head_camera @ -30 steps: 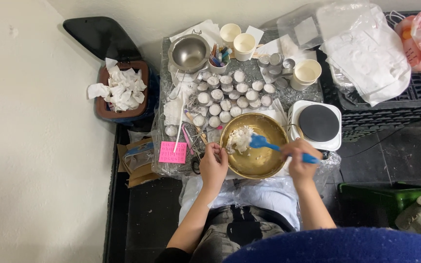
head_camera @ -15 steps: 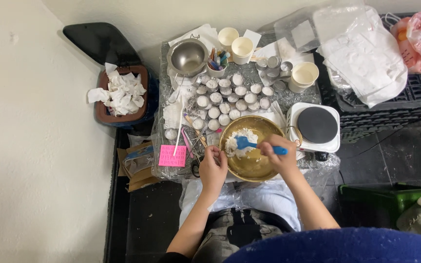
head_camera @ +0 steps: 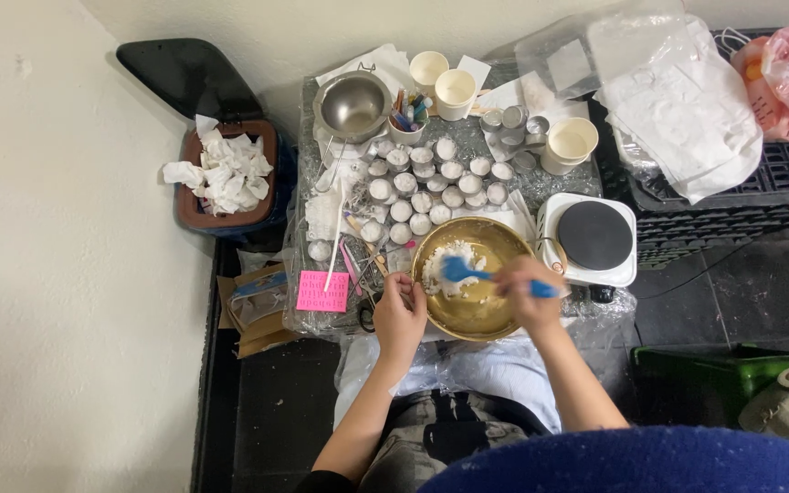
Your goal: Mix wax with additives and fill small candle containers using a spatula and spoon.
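Blue spatula [head_camera: 486, 275] clamped in right hand [head_camera: 530, 297], centre frame, handle running right-to-left, blade end left of hand in white stuff [head_camera: 440, 265] inside gold bowl [head_camera: 495, 315]. Left hand [head_camera: 400, 315] curled on bowl's left rim, gripping it.

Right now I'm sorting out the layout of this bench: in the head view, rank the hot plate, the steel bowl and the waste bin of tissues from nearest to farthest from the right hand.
From the right hand, which holds the blue spatula:
1. Hot plate, just beside it to the right in the view.
2. Steel bowl, at the table's far left corner.
3. Waste bin, off the table to the left.
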